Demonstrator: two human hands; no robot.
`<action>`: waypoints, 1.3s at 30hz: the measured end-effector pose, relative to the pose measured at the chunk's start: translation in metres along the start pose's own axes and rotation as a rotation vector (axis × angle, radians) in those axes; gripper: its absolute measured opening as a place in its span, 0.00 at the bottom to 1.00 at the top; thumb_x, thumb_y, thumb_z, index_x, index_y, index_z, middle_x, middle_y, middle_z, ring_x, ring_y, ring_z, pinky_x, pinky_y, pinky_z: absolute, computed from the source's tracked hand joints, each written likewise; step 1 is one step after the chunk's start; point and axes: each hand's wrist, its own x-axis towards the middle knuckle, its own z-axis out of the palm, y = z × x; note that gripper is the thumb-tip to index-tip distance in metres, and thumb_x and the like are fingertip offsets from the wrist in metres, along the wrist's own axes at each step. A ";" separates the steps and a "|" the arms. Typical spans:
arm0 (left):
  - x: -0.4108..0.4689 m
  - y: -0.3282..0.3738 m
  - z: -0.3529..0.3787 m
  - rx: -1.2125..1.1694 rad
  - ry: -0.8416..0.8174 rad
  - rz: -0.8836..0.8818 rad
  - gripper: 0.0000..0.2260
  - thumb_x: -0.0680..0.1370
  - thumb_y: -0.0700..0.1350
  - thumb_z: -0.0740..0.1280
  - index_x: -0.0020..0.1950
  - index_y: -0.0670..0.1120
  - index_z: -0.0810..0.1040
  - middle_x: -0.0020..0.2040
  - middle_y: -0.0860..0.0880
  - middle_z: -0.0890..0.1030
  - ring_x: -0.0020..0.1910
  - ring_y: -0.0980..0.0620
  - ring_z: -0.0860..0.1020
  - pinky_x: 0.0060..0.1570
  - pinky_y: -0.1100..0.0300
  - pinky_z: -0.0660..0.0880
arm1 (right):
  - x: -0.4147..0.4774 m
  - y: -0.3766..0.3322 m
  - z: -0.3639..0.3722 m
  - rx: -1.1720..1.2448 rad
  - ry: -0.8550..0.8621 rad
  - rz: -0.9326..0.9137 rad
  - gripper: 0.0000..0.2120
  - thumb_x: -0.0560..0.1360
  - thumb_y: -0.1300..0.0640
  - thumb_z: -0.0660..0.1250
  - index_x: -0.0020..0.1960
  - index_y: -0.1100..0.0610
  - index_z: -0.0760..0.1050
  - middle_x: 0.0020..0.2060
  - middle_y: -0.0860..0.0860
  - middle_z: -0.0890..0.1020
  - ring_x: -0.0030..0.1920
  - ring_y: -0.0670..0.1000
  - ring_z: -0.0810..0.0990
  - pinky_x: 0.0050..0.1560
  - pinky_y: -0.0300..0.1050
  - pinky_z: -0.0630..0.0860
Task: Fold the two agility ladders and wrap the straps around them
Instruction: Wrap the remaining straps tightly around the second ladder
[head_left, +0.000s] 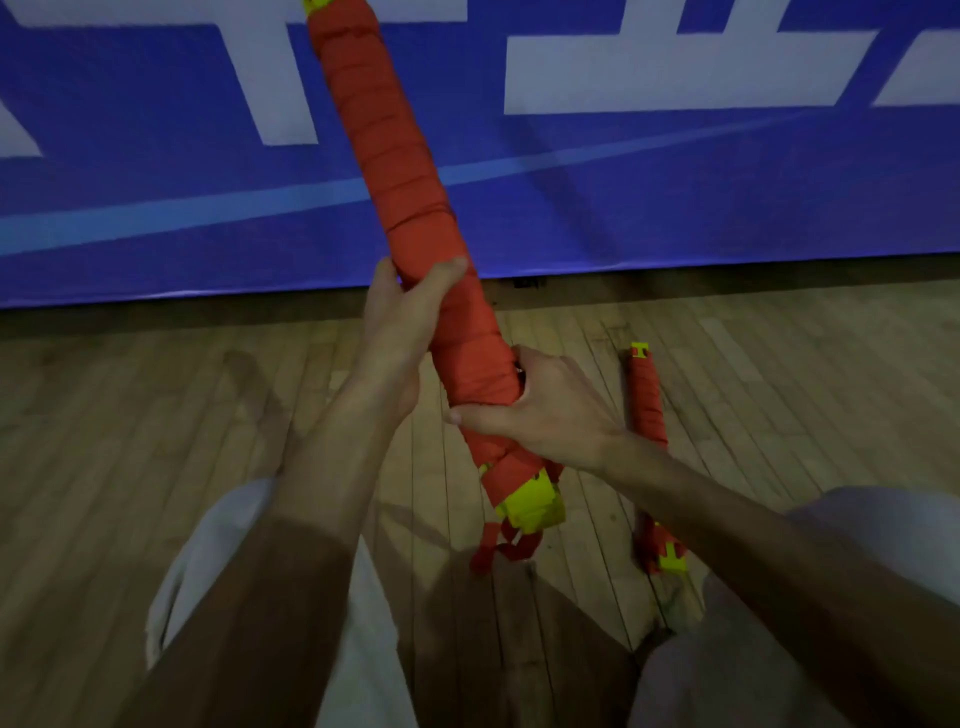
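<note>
1. The left hand (405, 332) was curled around the middle of the first ladder (384, 140), a long bundle that rose tilted up and away from it, and its fingers wrapped over the upper side
2. The right hand (545, 410) gripped the same bundle just below the left hand, its thumb pressed across the near side. The yellow plastic ends (535, 504) stuck out below it, and a loose strap end (498, 545) dangled under those
3. The second ladder (648, 405) lay on the floor (156, 415) to the right of the right hand, apart from it and partly hidden behind the right forearm
4. The banner (156, 182) beyond both hands carried large white characters on blue, cropped too much to read
5. Both bundles were stick-shaped and bound in overlapping spiral turns of flat red webbing, with blocky yellow plastic at their ends. The floor was made of narrow wooden boards, and pale cloth trousers (218, 545) showed beneath the forearms
</note>
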 end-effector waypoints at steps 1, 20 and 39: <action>-0.002 -0.002 -0.001 0.020 0.020 -0.022 0.22 0.72 0.49 0.74 0.62 0.47 0.73 0.52 0.50 0.82 0.49 0.53 0.82 0.47 0.56 0.79 | -0.001 -0.001 0.001 -0.109 -0.025 -0.013 0.27 0.65 0.33 0.73 0.53 0.51 0.74 0.40 0.45 0.81 0.41 0.46 0.82 0.44 0.45 0.79; -0.012 0.016 -0.017 -0.639 -0.192 -0.177 0.06 0.72 0.43 0.63 0.40 0.41 0.72 0.31 0.47 0.74 0.28 0.52 0.74 0.29 0.64 0.74 | 0.000 0.004 -0.021 0.627 -0.570 -0.068 0.44 0.52 0.22 0.69 0.52 0.57 0.79 0.34 0.48 0.84 0.32 0.46 0.83 0.32 0.38 0.78; 0.002 -0.011 -0.008 -0.142 0.284 -0.193 0.24 0.62 0.40 0.81 0.56 0.40 0.79 0.45 0.45 0.82 0.41 0.47 0.82 0.38 0.53 0.81 | -0.003 0.000 -0.005 0.159 -0.318 -0.035 0.15 0.68 0.42 0.76 0.45 0.52 0.79 0.38 0.48 0.85 0.39 0.45 0.84 0.40 0.40 0.81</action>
